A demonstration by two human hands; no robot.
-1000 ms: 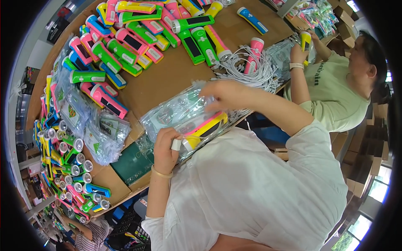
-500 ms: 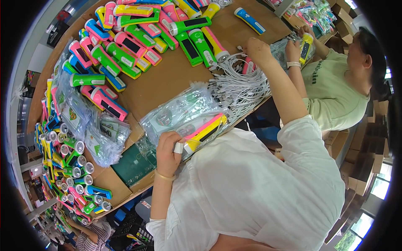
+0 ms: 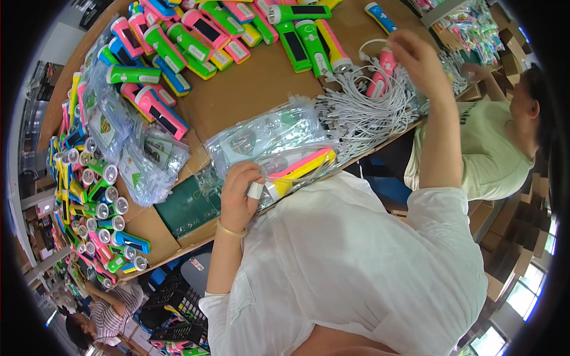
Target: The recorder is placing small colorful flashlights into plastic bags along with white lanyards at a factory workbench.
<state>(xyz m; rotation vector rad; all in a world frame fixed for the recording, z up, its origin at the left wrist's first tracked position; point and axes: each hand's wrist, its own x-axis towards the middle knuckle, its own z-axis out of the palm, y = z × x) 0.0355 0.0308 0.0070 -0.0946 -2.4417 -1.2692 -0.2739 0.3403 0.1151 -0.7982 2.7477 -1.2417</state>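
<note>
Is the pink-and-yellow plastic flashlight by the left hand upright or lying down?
Lying down: the flashlight stretches lengthwise along the near edge of the brown tabletop.

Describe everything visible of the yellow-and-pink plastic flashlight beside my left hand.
The slim, plastic-looking flashlight is yellow on the side nearer you, pink along the far side. A dark strip marks the yellow. It lies slanted at the near edge of the brown cardboard-topped table, right end farther away, apparently inside a clear plastic bag. Your bare left hand is at its left end; whether they touch is unclear.
</note>
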